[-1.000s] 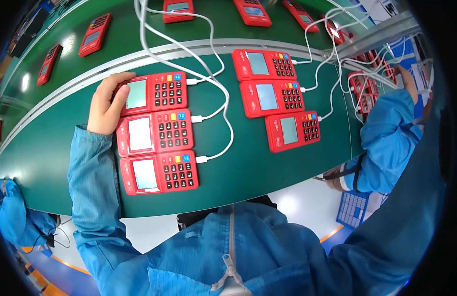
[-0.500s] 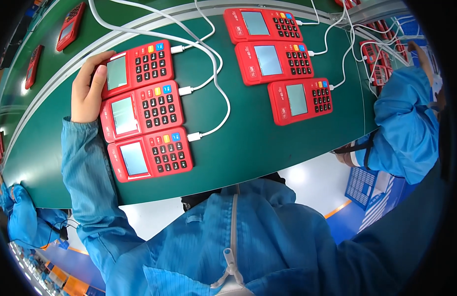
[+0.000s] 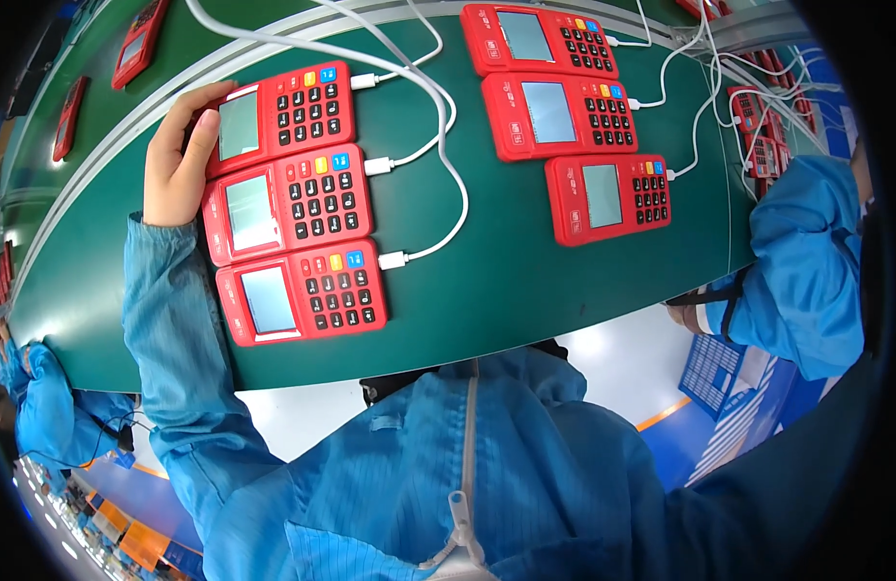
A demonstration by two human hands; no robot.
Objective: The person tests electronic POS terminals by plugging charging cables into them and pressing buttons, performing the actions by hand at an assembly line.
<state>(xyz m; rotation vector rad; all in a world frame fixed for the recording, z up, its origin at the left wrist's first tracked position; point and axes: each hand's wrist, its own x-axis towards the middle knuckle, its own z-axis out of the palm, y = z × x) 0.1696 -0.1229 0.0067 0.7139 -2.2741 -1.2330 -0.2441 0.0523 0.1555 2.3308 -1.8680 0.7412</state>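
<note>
My left hand [image 3: 178, 165] grips the left end of the farthest red card payment terminal [image 3: 279, 118] in the near-left stack. Its thumb lies by the screen edge and its fingers wrap round the far side. Directly below, a second payment terminal [image 3: 286, 203] and a third payment terminal [image 3: 302, 291] lie side by side with it, screens lit. White cable plugs [image 3: 379, 167] go into the right ends of all three, though the nearest plug only sits close against its terminal's edge. My right hand is out of view.
Three more cabled terminals [image 3: 609, 198] lie to the right on the green table [image 3: 486, 320]. Beyond a metal rail, red terminals [image 3: 139, 44] lie at the far left. A co-worker's blue sleeve [image 3: 806, 261] is at the right, above a blue crate [image 3: 711, 373].
The whole view has shifted slightly, so the table's terminals sit a little further right and mostly higher. My left hand keeps its hold on the farthest terminal.
</note>
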